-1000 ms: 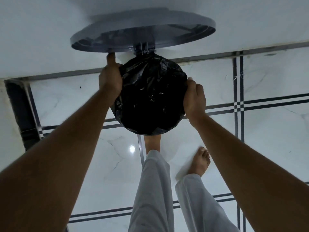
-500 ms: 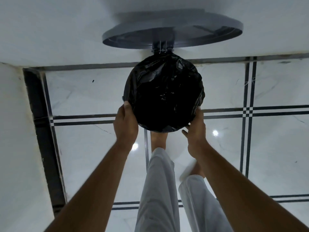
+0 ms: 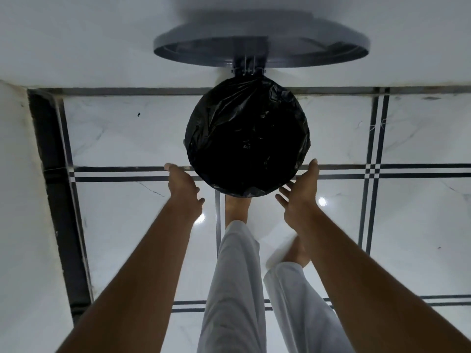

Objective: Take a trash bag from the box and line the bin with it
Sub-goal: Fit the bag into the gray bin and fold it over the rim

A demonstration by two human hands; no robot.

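Observation:
A round bin stands on the floor below me, its mouth covered by a black trash bag (image 3: 246, 138) folded over the rim. The grey lid (image 3: 260, 48) is raised behind it on its hinge. My left hand (image 3: 184, 191) hovers at the near-left of the rim, fingers apart, holding nothing. My right hand (image 3: 300, 193) is at the near-right of the rim, palm open, fingers spread, close to the bag's edge. Whether either hand touches the bag is unclear. The box of bags is not in view.
White marble floor tiles with black double lines surround the bin. A white wall (image 3: 76, 34) runs behind it and another on the left with a dark skirting strip (image 3: 58, 200). My bare feet and white trouser legs (image 3: 234, 289) are just in front of the bin.
Both hands slid from the sides of the rim round to its near edge, then let go and opened. The view shifted so the bin sits more to the right.

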